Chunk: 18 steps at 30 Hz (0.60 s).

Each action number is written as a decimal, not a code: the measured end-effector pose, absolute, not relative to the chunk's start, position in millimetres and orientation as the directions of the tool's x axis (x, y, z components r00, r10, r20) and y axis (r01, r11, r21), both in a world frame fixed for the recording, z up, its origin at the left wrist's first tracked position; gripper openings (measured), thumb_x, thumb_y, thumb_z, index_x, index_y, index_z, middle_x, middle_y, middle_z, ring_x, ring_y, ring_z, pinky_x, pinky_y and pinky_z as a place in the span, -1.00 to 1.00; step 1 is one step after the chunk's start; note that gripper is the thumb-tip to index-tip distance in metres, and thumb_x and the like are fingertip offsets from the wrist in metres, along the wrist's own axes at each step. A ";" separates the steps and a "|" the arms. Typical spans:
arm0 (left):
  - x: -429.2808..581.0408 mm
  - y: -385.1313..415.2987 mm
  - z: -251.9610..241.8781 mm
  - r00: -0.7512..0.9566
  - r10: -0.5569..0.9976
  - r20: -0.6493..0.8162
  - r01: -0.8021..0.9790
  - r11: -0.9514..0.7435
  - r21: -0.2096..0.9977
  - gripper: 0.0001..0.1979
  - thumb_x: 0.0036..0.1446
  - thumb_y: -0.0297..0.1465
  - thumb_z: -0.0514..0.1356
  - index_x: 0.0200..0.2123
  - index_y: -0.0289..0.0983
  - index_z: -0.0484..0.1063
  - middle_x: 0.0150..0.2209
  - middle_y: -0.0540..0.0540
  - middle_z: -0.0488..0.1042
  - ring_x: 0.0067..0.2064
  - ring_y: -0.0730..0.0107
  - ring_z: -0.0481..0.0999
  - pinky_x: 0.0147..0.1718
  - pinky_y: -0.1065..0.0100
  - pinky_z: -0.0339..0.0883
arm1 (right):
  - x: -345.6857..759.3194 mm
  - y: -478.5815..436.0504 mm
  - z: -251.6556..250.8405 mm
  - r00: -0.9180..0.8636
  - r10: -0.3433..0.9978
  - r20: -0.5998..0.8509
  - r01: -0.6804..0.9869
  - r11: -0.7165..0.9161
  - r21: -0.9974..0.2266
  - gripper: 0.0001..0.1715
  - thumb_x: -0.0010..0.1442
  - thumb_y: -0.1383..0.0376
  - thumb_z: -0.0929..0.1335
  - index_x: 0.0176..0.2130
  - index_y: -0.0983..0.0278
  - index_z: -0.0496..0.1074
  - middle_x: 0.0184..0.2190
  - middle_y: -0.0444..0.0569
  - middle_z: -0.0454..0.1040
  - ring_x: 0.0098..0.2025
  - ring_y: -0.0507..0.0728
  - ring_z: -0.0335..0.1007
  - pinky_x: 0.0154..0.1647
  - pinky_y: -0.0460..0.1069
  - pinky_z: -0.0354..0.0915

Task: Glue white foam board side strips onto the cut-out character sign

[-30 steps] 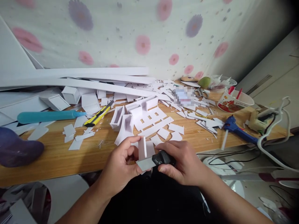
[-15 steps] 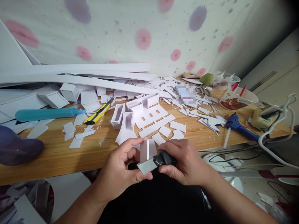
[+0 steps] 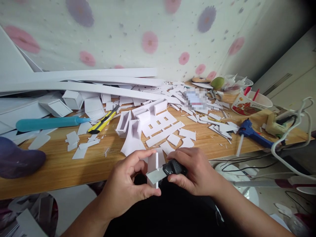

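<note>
My left hand pinches a small white foam-board piece, holding it upright just in front of the wooden table's near edge. In my right hand is a black utility knife, gripped tight, and its grey blade lies across the lower part of the piece. Both hands sit close together over my dark lap. Just behind them on the table lies a white cut-out board shape with several small box-like foam parts.
A yellow-black utility knife, a teal tube and a dark purple object lie at the left. A blue glue gun, cables, a paper bowl and a green fruit are at the right. Long white strips and scraps cover the back.
The white piece has turned more edge-on and upright in my left hand, and the blade now sits across it. The view shifted slightly.
</note>
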<state>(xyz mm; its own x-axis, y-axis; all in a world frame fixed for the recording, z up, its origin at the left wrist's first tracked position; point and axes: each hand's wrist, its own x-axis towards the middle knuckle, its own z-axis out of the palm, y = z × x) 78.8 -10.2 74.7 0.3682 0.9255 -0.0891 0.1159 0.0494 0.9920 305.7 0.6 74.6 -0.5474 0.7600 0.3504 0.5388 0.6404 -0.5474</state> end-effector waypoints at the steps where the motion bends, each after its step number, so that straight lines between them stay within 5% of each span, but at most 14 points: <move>1: 79.0 -10.2 74.8 0.371 0.924 -0.092 0.119 0.051 0.992 -0.33 -0.17 -0.32 0.48 0.03 -0.19 0.33 -0.47 0.06 0.51 -0.43 0.46 0.49 -0.44 0.50 0.32 | 305.8 0.4 74.4 -0.547 0.757 0.358 0.533 0.645 -0.548 -0.37 0.31 -0.15 0.15 -0.25 0.32 0.42 -0.50 -0.04 0.41 -0.48 0.07 0.28 -0.45 -0.04 0.04; 18: 77.0 -12.6 65.9 0.425 0.899 -0.106 0.068 0.085 0.994 -0.30 -0.19 -0.31 0.49 0.04 -0.16 0.32 -0.45 0.05 0.53 -0.46 0.50 0.44 -0.43 0.50 0.29 | 313.9 6.9 63.4 -0.469 0.775 0.424 0.537 0.631 -0.560 -0.42 0.31 -0.12 0.18 -0.22 0.32 0.41 -0.47 -0.03 0.43 -0.44 0.08 0.32 -0.41 -0.04 0.09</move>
